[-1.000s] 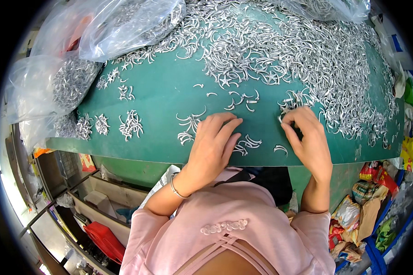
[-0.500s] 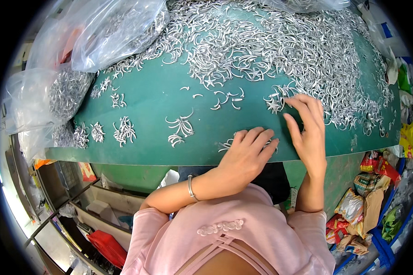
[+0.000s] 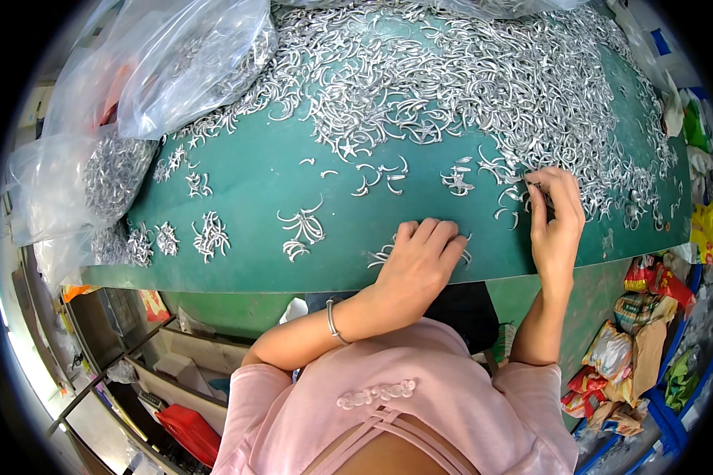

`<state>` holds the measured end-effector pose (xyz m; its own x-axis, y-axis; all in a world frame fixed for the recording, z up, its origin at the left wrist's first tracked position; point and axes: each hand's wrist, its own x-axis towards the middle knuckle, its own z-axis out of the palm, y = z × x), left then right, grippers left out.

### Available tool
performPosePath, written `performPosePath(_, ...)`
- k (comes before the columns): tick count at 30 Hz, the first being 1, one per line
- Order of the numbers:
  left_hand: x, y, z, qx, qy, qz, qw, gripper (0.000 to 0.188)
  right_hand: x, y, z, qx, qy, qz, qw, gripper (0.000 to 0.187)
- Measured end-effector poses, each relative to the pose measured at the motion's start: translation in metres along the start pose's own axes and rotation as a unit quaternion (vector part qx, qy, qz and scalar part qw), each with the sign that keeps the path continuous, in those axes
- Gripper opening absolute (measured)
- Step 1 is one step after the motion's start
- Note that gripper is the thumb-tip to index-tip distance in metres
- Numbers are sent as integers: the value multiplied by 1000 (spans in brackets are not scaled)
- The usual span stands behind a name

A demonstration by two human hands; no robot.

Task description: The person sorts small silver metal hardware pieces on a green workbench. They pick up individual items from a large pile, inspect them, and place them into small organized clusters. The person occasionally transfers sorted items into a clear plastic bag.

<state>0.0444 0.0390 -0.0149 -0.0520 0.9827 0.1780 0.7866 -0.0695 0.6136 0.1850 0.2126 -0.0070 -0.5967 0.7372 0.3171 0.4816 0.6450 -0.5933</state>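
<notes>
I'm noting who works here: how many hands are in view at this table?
2: the left hand over small metal pieces near the front edge of the table, and the right hand at the near side of the large heap. No other hand shows.

Showing silvery metal with a bright, smooth shine in the heaped curved pieces (image 3: 523,95), and a smooth, faintly glossy finish on the green tabletop (image 3: 245,150). Gleaming as thin, wrinkled clear plastic in the bag (image 3: 166,103) and as polished metal in the bracelet (image 3: 332,318). Looking like soft, matt cloth in the pink top (image 3: 436,372).
</notes>
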Motion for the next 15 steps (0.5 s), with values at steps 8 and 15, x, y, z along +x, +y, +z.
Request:
performPosePath(8,1,0,0,1,13,-1,1000,28,-5,-9,-3,-120,-4,6,993,20)
performPosePath(15,1,1,-1,3,20,-2,1000,28,-1,-18,-1,-195,-61,-25,979,21)
